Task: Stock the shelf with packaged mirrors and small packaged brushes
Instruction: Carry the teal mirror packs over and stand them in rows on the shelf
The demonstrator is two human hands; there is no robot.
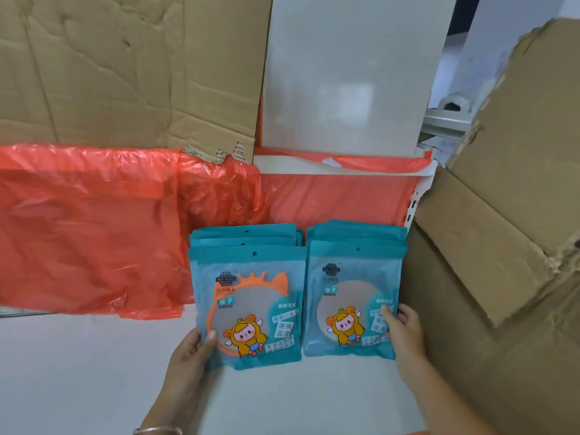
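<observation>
Two rows of teal packaged mirrors stand side by side on the white shelf (94, 372), each with several packs behind the front one. The left row's front pack (251, 306) shows an orange-rimmed mirror and a cartoon figure. My left hand (191, 350) grips its lower left edge, thumb on the front. The right row's front pack (351, 302) shows a plain round mirror. My right hand (403, 331) holds its right edge, thumb on the front. No brushes are in view.
Orange-red plastic bags (88, 227) lie behind and to the left of the packs. Flattened cardboard (125, 67) leans at the back left, beside a white panel (345, 73). A large cardboard box (502, 246) stands against the right row.
</observation>
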